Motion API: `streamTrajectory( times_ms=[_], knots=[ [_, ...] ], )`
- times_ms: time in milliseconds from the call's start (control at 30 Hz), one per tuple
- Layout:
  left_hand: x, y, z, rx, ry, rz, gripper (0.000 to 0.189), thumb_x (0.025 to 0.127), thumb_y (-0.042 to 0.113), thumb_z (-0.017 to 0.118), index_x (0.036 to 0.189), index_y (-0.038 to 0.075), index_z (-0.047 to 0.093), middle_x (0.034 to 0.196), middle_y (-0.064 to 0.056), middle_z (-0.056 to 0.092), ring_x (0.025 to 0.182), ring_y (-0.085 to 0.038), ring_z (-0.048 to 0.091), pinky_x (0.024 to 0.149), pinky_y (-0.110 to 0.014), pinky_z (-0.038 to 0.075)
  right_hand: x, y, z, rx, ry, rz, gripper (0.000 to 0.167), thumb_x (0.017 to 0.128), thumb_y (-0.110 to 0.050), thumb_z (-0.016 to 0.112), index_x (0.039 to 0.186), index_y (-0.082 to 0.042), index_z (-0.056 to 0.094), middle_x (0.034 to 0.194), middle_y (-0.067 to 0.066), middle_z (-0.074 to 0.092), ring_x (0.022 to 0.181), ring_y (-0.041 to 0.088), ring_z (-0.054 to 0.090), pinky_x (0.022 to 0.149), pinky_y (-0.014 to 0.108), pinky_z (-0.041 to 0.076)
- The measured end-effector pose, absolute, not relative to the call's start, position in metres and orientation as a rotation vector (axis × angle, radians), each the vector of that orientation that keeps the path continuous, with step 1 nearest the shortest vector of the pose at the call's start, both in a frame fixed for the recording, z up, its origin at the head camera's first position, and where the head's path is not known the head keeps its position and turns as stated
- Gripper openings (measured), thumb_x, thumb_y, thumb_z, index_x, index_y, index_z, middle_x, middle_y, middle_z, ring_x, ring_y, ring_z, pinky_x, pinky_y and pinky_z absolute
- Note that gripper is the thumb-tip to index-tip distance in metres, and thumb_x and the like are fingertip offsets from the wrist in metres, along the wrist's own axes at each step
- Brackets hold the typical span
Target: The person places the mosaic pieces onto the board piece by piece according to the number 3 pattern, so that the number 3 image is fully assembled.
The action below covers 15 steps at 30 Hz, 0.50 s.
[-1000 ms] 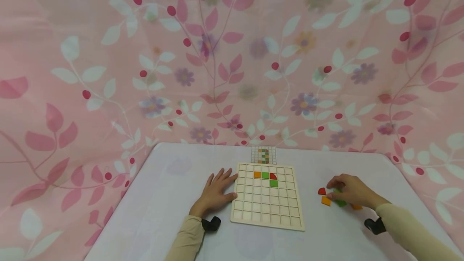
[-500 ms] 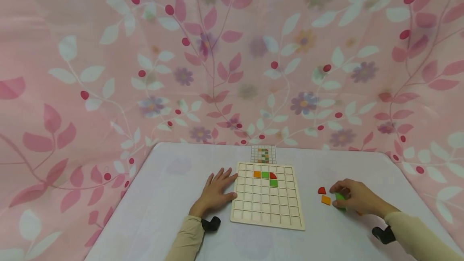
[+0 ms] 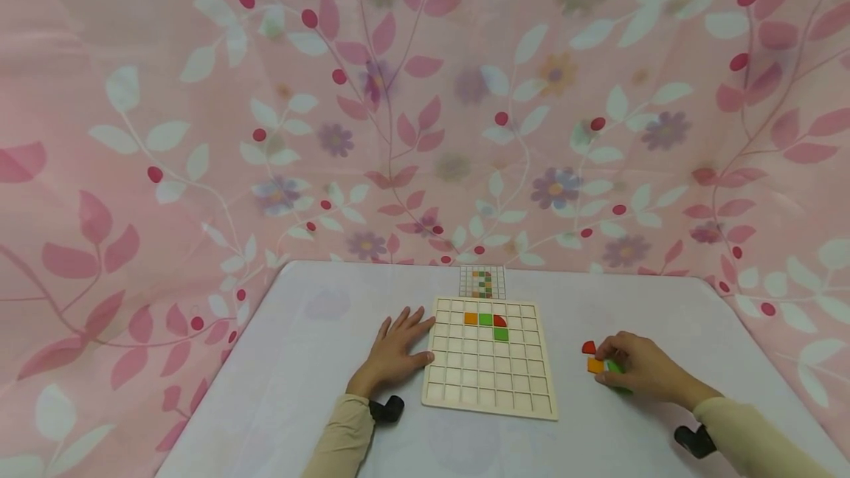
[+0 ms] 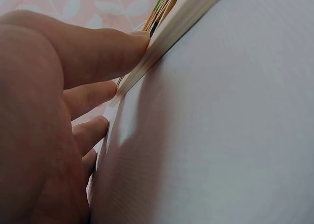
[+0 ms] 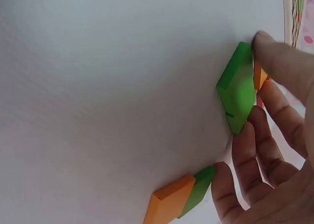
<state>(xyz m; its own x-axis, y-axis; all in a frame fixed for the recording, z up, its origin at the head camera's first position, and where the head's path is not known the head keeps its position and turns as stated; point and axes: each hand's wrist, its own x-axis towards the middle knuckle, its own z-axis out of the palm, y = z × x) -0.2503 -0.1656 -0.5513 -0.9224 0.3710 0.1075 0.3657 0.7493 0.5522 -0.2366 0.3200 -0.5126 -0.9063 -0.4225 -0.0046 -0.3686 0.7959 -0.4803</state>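
Fingers spread, my left hand (image 3: 397, 352) rests on the table with fingertips against the left edge of the wooden grid board (image 3: 488, 389); the left wrist view shows its thumb at the board's side. An orange square (image 3: 471, 319), a green square (image 3: 485, 320) and a red quarter-circle (image 3: 500, 321) sit in one row of cells, another green square (image 3: 501, 334) just below. To the board's right, my right hand (image 3: 640, 367) pinches a green tile (image 5: 238, 94) between thumb and fingers, close over the table. Against it, an orange tile (image 3: 595, 365) shows between thumb and index finger.
A red quarter-circle tile (image 3: 589, 347) lies beyond the orange one. Another orange tile (image 5: 169, 199) and green tile (image 5: 200, 189) lie under the right hand. A printed pattern card (image 3: 482, 282) stands behind the board. A floral cloth (image 3: 372, 131) hangs at the white table's back edge.
My right hand shifted right over the loose tiles, then back left, with a green tile moving along to the orange tile. The left hand and board stay put.
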Motion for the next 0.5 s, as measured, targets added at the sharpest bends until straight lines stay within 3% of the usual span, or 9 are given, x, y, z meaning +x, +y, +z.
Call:
streamTrajectory(
  times_ms=[233,500],
  knots=[
    [-0.2505,-0.1662,-0.5507,0.621,2.927,0.932,0.067,0.097,0.035,0.071,0.158,0.014,0.052,0.171,-0.013,0.038,0.163,-0.041,0.022,0.128,-0.071,0.009,-0.2342,0.3173,-0.5140,-0.595,2.846,-0.760,0.028,0.087,-0.029,0.088,0.105,-0.015,0.072,0.101,-0.007,0.068,0.091,0.003,0.064,0.084,0.022,0.059],
    [-0.2505,-0.1657,-0.5516,0.614,2.928,0.936,0.068,0.097,0.037,0.071,0.158,0.015,0.052,0.172,-0.012,0.037,0.164,-0.041,0.022,0.128,-0.071,0.009,-0.2326,0.3173,-0.5152,-0.576,2.832,-0.813,0.022,0.093,-0.025,0.081,0.108,-0.011,0.071,0.101,-0.005,0.069,0.087,0.001,0.058,0.079,0.021,0.057]
  ],
)
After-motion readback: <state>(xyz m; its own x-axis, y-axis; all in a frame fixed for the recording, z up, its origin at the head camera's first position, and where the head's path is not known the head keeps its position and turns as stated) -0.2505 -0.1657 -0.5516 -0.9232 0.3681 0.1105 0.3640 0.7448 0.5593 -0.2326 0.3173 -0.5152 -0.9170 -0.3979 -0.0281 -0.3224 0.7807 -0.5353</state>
